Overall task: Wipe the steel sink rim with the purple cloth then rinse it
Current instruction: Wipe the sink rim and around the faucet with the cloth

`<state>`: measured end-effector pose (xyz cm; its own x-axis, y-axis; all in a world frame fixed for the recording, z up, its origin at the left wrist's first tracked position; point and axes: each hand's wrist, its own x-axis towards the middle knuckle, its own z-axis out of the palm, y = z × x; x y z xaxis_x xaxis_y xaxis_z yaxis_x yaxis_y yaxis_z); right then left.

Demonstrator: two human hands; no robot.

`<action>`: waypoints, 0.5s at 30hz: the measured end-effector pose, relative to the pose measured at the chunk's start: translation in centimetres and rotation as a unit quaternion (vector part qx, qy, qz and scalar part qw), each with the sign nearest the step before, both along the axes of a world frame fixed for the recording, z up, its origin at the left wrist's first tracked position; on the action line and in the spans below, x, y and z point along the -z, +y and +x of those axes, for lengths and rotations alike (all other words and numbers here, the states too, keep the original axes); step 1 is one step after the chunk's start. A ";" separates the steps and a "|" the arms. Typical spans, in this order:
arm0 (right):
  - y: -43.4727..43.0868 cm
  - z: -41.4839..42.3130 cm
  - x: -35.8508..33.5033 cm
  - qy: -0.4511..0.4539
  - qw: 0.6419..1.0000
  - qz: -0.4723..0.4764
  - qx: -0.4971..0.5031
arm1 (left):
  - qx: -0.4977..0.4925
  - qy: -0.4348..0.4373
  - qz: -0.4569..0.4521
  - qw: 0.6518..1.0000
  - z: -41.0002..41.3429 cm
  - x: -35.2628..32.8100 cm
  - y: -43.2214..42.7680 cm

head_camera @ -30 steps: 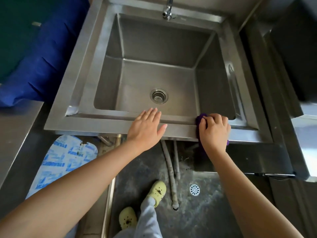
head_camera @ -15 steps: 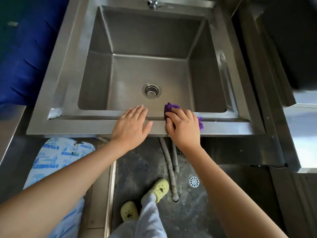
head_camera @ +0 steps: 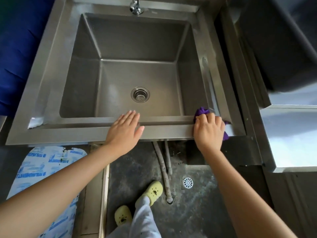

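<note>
Our right hand (head_camera: 208,130) is closed over the purple cloth (head_camera: 202,111), pressing it onto the near edge of the sink rim (head_camera: 72,133); cloth bunches out beyond the fingertips and past the outer side of the palm. Our left hand (head_camera: 124,130) lies flat and open on the same edge, well apart from the grip. The cloth looks soft, light and floppy, so we judge a bunched fistful, pressed under the palm, holds best. The tap (head_camera: 135,8) waits across the basin.

Left hand (head_camera: 123,130) flat, fingers spread; right hand (head_camera: 209,130) clenched.
</note>
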<state>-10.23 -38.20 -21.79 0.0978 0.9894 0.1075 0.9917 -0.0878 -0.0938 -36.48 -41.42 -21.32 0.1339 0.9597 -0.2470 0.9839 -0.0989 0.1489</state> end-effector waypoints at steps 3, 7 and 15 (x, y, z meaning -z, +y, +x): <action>-1.0 -2.8 -0.1 0.019 1.000 -0.001 0.007 | 0.040 -0.048 -0.002 0.998 5.1 0.0 1.3; -1.6 -2.4 0.4 0.031 0.995 0.017 -0.090 | 0.056 -0.052 0.010 0.997 10.3 0.0 2.7; 0.6 5.1 -0.1 0.007 0.998 -0.027 -0.063 | 0.075 -0.031 -0.016 0.997 10.2 0.4 2.7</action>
<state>-5.14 -37.60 -21.69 -0.0274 0.9982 0.0535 0.9938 0.0330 -0.1064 -26.32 -38.71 -21.71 0.2912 0.9197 -0.2634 0.9472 -0.2386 0.2140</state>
